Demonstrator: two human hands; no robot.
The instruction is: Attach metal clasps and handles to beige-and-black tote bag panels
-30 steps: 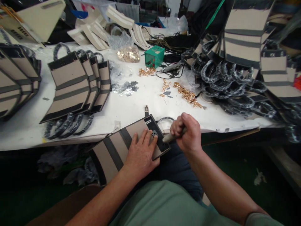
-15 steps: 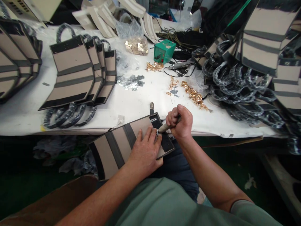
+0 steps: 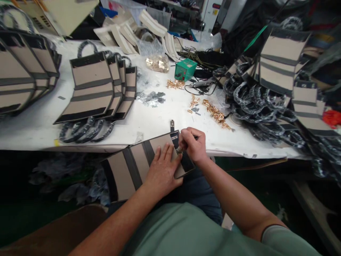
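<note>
A long beige panel (image 3: 118, 177) with dark crosswise bands, probably a bag piece, slants from the table edge over my lap. My left hand (image 3: 162, 169) lies flat on its right part, fingers stretched toward a small metal plate (image 3: 179, 152) in the dark end strip. My right hand (image 3: 194, 144) is closed around a slim hand tool (image 3: 181, 147), whose tip meets the panel by that plate; my fist hides most of the tool. Another metal fitting (image 3: 174, 137) sits higher in the strip. Beyond the panel's top edge a strap tab with a metal clasp (image 3: 172, 124) sticks out.
Stacked beige panels with wrapped black handles (image 3: 92, 80) stand at left, more wrapped handles (image 3: 249, 96) at right. Gold-coloured fittings (image 3: 214, 113), flat metal plates (image 3: 153, 99), a green box (image 3: 185, 69) and a corded tool (image 3: 202, 83) lie on the white table (image 3: 157, 119).
My right fist has moved left and lower over the panel's end, covering more of the tool. My left hand stays flat on the panel. The camera view has shifted slightly.
</note>
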